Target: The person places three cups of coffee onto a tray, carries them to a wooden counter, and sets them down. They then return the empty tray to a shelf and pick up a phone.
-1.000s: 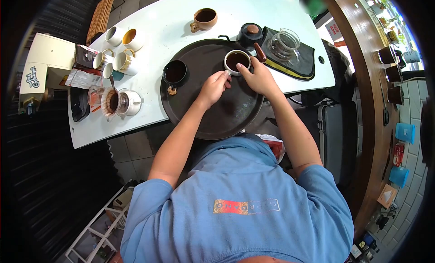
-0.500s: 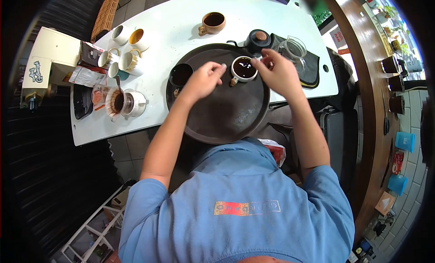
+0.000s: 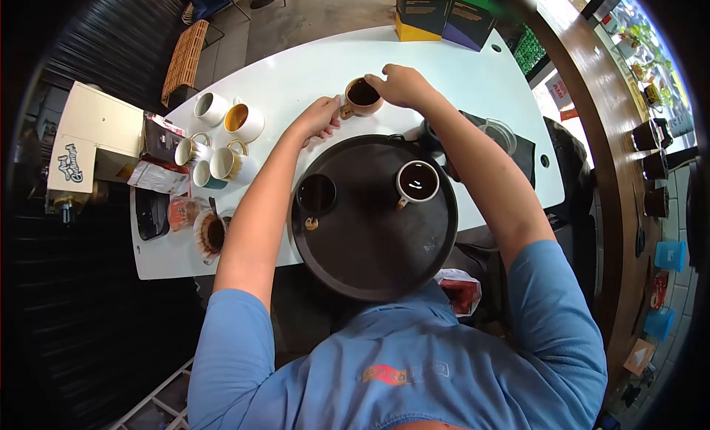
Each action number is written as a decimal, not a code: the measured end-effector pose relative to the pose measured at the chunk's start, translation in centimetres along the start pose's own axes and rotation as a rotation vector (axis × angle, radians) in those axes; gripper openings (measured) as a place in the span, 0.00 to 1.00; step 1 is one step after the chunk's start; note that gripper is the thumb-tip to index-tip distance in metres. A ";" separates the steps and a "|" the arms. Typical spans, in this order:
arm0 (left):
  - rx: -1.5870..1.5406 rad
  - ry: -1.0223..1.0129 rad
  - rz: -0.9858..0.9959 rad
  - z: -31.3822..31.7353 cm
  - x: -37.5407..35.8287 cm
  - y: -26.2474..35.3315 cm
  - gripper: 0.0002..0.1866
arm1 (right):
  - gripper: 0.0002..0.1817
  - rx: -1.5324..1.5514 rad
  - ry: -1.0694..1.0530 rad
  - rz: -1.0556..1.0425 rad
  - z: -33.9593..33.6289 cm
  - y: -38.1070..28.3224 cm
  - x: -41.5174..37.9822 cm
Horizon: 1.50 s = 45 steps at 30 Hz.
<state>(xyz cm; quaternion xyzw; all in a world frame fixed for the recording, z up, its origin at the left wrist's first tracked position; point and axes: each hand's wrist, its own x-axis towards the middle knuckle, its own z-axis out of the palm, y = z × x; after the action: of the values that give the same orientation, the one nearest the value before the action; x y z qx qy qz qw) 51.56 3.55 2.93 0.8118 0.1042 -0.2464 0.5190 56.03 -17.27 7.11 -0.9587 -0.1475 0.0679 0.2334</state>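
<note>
A brown mug (image 3: 364,96) of dark coffee stands on the white table, just beyond the round tray. From the left, my left hand (image 3: 319,120) has its fingers closed at the mug's handle. My right hand (image 3: 403,86) curls against the right side of the same mug, thumb at the rim; its other fingertips are partly hidden. On the dark round tray (image 3: 362,245) are a white mug (image 3: 418,181) of coffee at the right and a black mug (image 3: 316,194) at the left, both with handles towards me.
Several white and yellow mugs (image 3: 244,122) stand at the left, beside a cream-coloured machine (image 3: 92,138). A dripper (image 3: 210,232) with wet grounds is near my left forearm. A glass server (image 3: 500,136) and a dark kettle lie behind my right arm. Boxes (image 3: 425,12) stand at the far edge.
Both hands have left the white mug's area on the tray and reached forward to the brown mug. The white mug stays on the tray. The view has shifted.
</note>
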 end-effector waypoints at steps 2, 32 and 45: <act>-0.018 -0.049 -0.035 0.1 1.0 -0.6 0.26 | 0.35 -0.021 0.051 -0.012 1.1 0.3 1.6; -0.213 -0.195 0.195 -2.2 -4.5 3.8 0.17 | 0.40 0.084 -0.064 0.017 -3.8 -3.9 0.8; -0.318 -0.037 0.274 2.4 -18.1 4.9 0.17 | 0.34 0.258 -0.116 -0.203 -10.0 -5.5 -9.7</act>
<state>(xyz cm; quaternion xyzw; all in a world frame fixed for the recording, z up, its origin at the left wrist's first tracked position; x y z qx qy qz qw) 37.48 0.86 15.17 0.7215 0.0211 -0.1687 0.6712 47.43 -19.95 19.09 -0.8954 -0.2469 0.1175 0.3514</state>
